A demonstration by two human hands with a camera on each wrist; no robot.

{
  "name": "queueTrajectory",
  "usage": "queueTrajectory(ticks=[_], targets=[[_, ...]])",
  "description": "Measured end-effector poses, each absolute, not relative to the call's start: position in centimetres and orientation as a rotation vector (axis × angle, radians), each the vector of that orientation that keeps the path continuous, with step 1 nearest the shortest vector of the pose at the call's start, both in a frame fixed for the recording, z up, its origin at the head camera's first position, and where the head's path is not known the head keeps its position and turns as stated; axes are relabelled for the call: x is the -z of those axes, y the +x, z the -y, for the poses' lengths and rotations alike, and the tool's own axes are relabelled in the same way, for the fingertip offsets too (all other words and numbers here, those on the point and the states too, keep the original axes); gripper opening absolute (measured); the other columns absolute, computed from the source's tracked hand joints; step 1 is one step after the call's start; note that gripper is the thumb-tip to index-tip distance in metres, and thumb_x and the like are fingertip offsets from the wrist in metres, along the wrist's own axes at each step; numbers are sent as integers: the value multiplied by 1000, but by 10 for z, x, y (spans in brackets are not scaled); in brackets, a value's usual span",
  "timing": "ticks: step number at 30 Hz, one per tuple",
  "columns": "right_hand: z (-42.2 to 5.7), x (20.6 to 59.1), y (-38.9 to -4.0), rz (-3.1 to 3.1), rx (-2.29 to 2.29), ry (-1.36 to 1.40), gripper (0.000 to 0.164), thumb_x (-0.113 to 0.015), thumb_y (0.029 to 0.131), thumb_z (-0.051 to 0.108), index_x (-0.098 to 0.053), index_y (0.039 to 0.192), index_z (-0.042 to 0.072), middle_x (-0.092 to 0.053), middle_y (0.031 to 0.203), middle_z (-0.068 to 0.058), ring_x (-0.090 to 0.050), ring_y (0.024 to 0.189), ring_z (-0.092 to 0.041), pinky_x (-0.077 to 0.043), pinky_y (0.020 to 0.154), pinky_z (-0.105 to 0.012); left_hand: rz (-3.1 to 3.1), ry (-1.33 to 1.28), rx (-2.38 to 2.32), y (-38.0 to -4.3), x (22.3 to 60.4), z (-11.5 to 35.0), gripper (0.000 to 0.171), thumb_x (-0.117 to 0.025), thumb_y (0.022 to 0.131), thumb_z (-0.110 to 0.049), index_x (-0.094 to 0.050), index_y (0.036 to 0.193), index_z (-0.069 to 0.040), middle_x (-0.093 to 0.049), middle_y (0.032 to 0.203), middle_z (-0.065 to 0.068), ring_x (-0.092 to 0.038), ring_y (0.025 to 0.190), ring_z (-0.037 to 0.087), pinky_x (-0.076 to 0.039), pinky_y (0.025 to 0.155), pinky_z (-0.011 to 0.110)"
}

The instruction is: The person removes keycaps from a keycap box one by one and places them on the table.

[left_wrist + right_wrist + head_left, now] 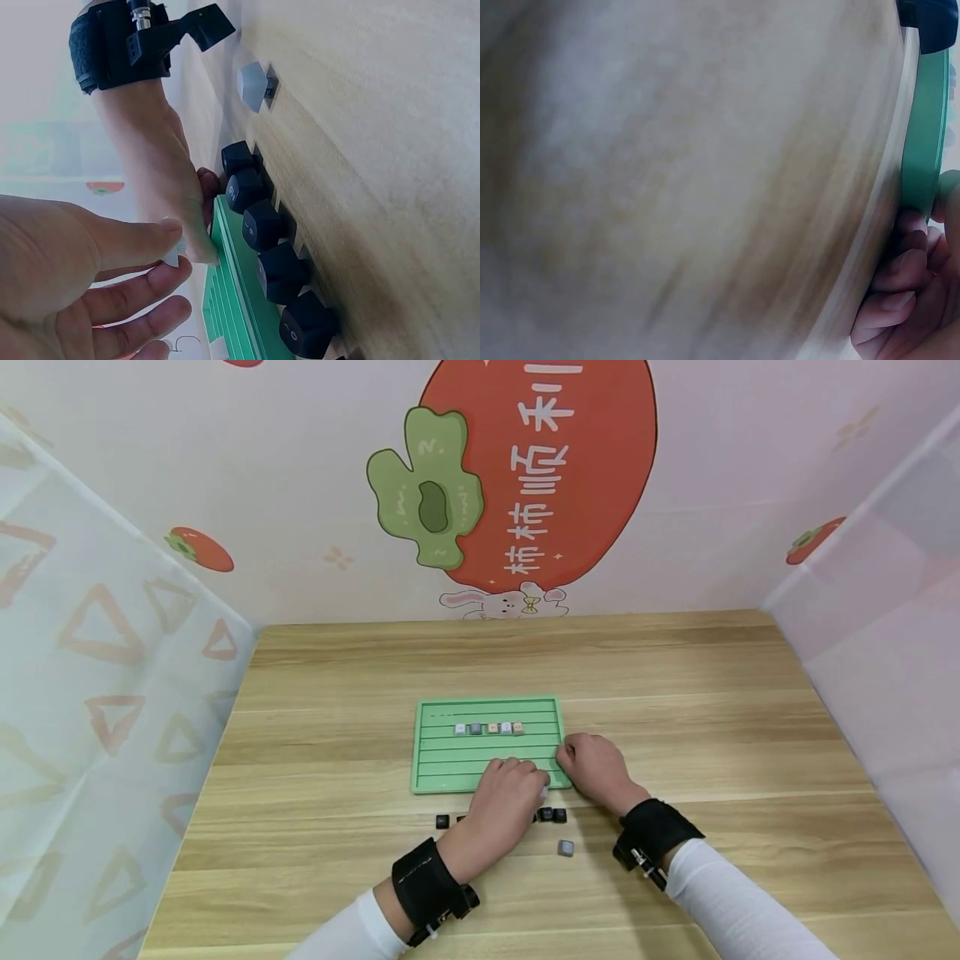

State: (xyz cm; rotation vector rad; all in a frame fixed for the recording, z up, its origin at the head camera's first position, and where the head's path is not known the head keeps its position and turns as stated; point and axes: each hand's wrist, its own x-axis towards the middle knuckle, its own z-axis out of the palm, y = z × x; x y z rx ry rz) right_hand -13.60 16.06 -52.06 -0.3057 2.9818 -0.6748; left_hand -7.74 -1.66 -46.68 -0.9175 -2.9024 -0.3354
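Between thumb and forefinger, my left hand (507,802) pinches a small pale keycap (174,253), held just above the near edge of a green grooved tray (450,769). My right hand (596,767) grips the tray's right edge, its fingers curled against the rim and the thumb over it. A row of several light and grey keycaps (476,729) sits across one of the tray's grooves. Black keycaps (279,272) stand in a line on the table in front of the tray, partly hidden by the left hand in the head view.
A lone grey keycap (566,848) lies on the wooden table (315,718), nearer than the black row. A printed backdrop (300,485) rises behind the table, with patterned sheets at both sides. Each wrist wears a black strap (429,885) with a camera mount.
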Motion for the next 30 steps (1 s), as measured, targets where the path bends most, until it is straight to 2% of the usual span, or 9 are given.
queueTrajectory(ticks=[12,17,25,30], targets=[[-160,520,-136,-2990,682,-319,35,-50,88,18,-42,54,14,-32,50,5,-32,46,-12,-26,45,-27,2912,-929,328,-67,467,17,9,-66,85,-22,-74,87,-23,-61,76,-8,-51,68,11,-33,60,26],[-160,520,-136,-2996,684,-309,35,-50,87,17,-41,53,15,-32,50,5,-33,46,-12,-28,44,-27,2898,-940,304,-63,467,16,11,-67,84,-24,-75,92,-23,-64,81,-9,-54,72,11,-36,63,26],[-161,518,-135,-2981,672,-297,35,-50,87,17,-42,54,14,-34,50,4,-34,48,-13,-29,45,-28,2892,-989,325,-54,470,12,6,-70,81,-27,-69,85,-22,-63,78,-9,-54,72,10,-37,65,26],[-160,519,-136,-2985,678,-306,35,-50,87,17,-41,53,14,-33,50,5,-34,48,-12,-28,45,-28,2893,-1022,324,-50,472,11,11,-68,83,-28,-72,91,-21,-66,86,-7,-57,79,11,-40,68,27]])
